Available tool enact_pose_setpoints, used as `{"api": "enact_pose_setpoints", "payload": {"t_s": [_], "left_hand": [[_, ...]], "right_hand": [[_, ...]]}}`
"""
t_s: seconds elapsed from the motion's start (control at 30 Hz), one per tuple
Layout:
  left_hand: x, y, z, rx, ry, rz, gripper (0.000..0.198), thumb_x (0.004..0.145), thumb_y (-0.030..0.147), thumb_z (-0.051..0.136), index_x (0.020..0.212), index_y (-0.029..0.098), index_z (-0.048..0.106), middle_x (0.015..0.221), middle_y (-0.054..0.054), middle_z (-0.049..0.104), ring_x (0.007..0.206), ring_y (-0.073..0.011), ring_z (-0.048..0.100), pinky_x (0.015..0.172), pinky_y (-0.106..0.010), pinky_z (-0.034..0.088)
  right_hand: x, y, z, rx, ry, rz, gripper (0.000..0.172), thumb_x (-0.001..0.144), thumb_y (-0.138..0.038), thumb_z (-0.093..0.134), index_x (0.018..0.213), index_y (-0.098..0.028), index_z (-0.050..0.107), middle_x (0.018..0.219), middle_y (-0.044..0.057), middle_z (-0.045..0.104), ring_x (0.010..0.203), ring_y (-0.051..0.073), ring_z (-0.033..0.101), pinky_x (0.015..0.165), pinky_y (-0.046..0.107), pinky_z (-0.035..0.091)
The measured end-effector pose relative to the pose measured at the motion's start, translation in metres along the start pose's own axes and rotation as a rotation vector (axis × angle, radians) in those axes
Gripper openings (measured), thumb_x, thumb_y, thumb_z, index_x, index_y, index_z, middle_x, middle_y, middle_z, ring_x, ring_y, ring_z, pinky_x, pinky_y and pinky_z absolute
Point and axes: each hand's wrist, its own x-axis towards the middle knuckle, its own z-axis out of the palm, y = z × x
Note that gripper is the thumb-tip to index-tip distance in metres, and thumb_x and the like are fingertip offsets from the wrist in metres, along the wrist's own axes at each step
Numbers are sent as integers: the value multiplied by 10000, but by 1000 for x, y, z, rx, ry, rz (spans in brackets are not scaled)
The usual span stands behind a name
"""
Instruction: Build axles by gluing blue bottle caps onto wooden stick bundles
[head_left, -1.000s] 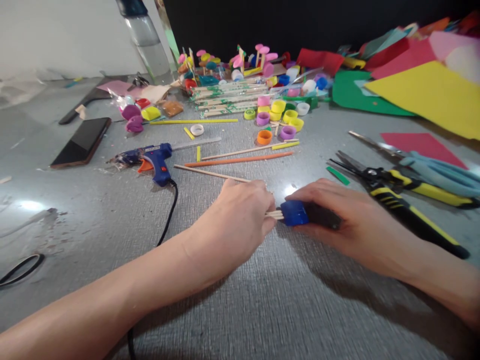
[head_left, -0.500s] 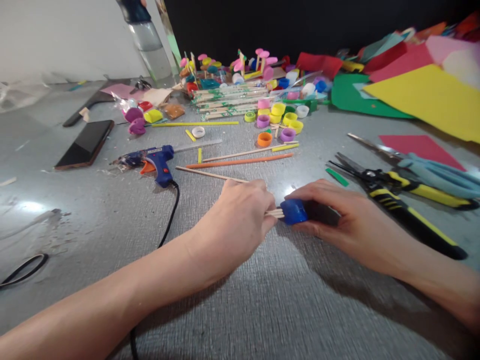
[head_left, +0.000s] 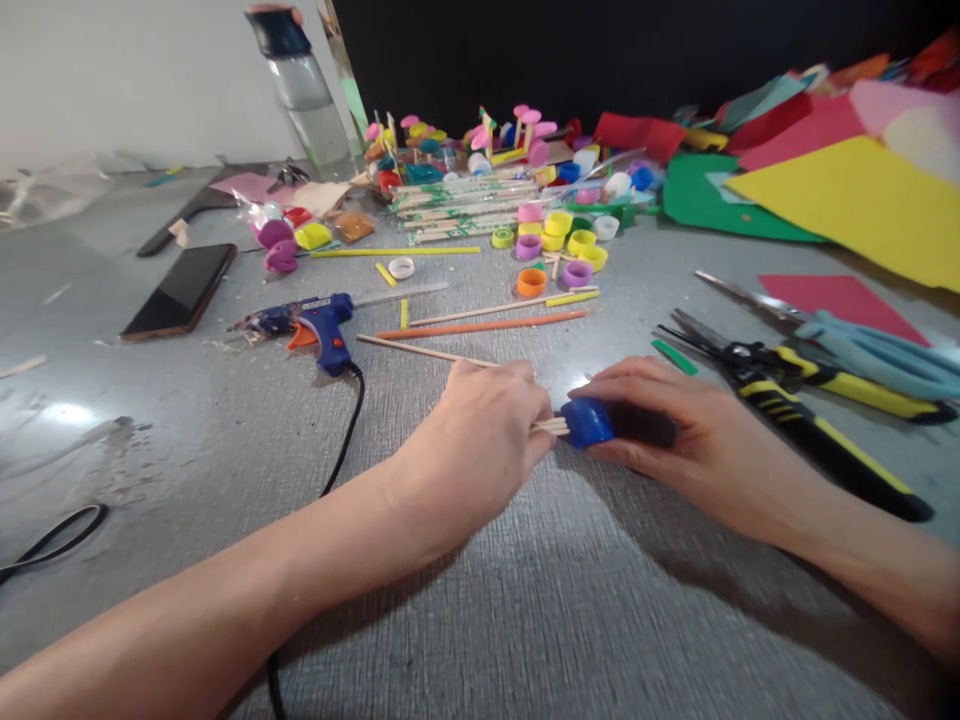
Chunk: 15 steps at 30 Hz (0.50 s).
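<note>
My left hand is closed around several thin wooden sticks, whose pale ends stick out to the right between thumb and fingers. Those ends meet the left side of a blue bottle cap; whether they are joined to it I cannot tell. My right hand pinches the cap between thumb and fingers, just above the grey table. Behind my left hand lies a long thin stick, its right end hidden by the fingers. Beyond it rests an orange stick.
A blue glue gun lies at left, its black cord running toward me. Pliers and light-blue-handled scissors lie at right. Colourful bottle caps, wrapped sticks and coloured sheets spread along the back. A phone sits at left.
The view has shifted slightly, so things at the left and back appear a little lower and farther right. Both hands keep their hold on the sticks and the cap.
</note>
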Motion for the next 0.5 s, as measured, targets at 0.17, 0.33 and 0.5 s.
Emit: {"api": "enact_pose_setpoints", "payload": {"t_s": [0.17, 0.33, 0.5], "left_hand": [[0, -2, 2, 2, 13, 12, 185, 972, 228, 665, 839, 132, 750, 820, -29, 654, 761, -167, 577, 764, -348, 407], [1, -3, 2, 30, 22, 20, 184, 972, 229, 656, 843, 138, 751, 824, -28, 657, 775, -176, 581, 781, -357, 408], [0, -1, 0, 67, -1, 4, 194, 987, 256, 641, 876, 145, 755, 882, -38, 688, 826, -191, 613, 834, -376, 412]], "right_hand": [[0, 0, 0, 8, -2, -3, 228, 961, -273, 715, 1187, -276, 688, 1116, 10, 691, 1050, 214, 619, 919, 369, 496], [1, 0, 0, 1, 5, -1, 225, 954, -269, 716, 1177, -280, 694, 1103, 14, 699, 1034, 225, 627, 910, 382, 500], [0, 1, 1, -15, -3, -4, 232, 956, -266, 707, 1186, -274, 678, 1093, 19, 693, 1037, 231, 616, 905, 390, 491]]}}
